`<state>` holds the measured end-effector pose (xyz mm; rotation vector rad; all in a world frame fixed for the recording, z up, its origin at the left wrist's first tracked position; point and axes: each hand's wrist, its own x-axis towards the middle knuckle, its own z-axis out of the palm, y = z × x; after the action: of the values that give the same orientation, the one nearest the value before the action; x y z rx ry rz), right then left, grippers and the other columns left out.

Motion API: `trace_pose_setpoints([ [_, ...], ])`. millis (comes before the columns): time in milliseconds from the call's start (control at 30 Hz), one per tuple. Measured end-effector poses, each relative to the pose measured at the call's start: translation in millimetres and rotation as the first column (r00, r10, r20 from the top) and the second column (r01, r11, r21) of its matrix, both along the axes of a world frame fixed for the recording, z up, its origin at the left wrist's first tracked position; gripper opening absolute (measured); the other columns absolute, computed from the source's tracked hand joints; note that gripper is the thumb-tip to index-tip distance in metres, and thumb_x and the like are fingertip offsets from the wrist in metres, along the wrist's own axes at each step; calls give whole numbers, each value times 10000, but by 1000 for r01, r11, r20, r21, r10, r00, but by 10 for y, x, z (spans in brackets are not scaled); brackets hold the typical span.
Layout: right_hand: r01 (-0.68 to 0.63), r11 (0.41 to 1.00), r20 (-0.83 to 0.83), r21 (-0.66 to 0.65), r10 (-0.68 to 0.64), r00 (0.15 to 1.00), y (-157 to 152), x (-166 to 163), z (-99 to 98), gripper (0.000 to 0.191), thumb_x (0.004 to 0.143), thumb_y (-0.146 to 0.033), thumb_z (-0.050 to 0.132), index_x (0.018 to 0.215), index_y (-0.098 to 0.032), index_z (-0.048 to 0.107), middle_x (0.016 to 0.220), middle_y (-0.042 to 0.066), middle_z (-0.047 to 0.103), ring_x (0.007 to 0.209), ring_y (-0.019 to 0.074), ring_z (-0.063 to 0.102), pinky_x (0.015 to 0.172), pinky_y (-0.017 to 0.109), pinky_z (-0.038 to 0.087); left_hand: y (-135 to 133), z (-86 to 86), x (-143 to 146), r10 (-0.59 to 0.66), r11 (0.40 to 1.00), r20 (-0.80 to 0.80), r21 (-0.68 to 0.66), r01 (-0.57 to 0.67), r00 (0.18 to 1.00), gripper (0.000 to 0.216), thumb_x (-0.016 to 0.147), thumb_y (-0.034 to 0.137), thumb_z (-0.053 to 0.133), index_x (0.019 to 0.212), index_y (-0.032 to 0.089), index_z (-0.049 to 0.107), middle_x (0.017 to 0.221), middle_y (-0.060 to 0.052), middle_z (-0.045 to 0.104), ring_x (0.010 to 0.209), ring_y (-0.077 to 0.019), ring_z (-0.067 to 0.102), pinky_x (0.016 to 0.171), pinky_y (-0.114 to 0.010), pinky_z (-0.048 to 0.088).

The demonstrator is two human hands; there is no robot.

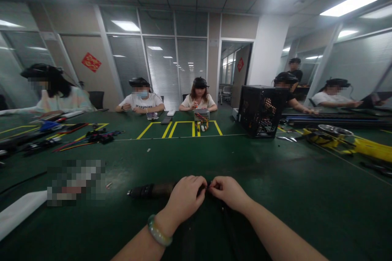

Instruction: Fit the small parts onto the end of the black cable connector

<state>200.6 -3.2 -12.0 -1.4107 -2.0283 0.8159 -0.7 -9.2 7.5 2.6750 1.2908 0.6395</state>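
My left hand (185, 197), with a pale green bangle on the wrist, is curled over the right end of a dark, long tool (150, 191) that lies on the green table (275, 179) near its front edge. My right hand (228, 191) is closed in a pinch right beside it, fingertips meeting the left hand's at a small dark part I cannot make out. A dark cable or strap (226, 220) runs from under the hands toward me.
A black perforated computer case (260, 111) stands mid-right. Bundles of coloured cables (88, 138) lie at the left, yellow parts and a metal bowl (335, 130) at the right. A white sheet (18, 214) lies front left. Several people sit around the table's far side.
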Motion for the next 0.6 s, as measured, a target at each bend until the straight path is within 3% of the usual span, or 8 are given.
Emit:
trace_pose_setpoints([
  [600,84,996,79,39,-87,993,-44,-111,44,127,830,-276,581,789,-212,683,722,-19,698,651,146,621,565,211,369,-8,30,-9,18,1000,46,-11,-17,999,93,861,191,530,923,221,593,919,-7,632,889,-196,546,804,-337,387],
])
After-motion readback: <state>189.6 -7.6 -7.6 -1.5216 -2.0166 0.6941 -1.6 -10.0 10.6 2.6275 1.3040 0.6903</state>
